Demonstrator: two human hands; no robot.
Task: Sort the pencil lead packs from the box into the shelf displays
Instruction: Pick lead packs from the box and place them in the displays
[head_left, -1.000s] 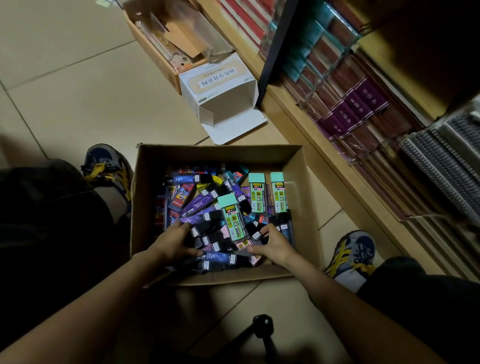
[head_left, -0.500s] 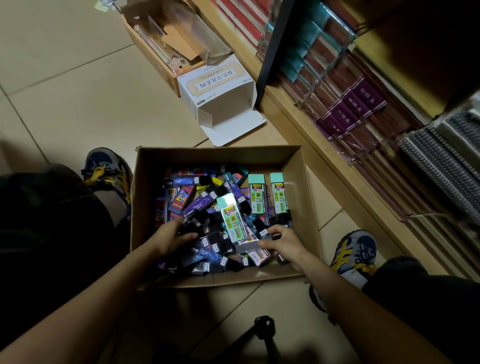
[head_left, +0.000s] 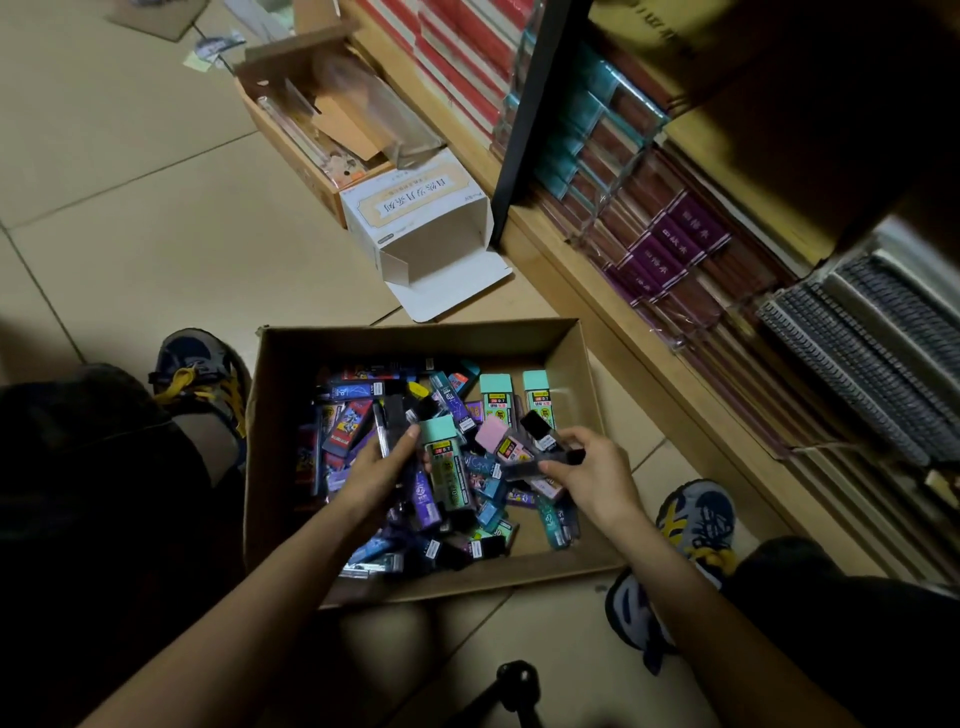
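The brown cardboard box (head_left: 571, 374) holds pencil lead packs (head_left: 496, 402) in mixed purple, blue, red, pink and smoky grey, many with black caps and white labels, a few with mint-green caps over yellow-green labels. Beyond the box, a white carton (head_left: 415, 208) bears a pale yellow label with dark characters, on beige floor tiles (head_left: 130, 208). Flanking the box are grey-blue shoes (head_left: 696, 519) with yellow laces, and to its right the tan wooden shelf (head_left: 597, 291) shows purple-banded, teal and red spines.
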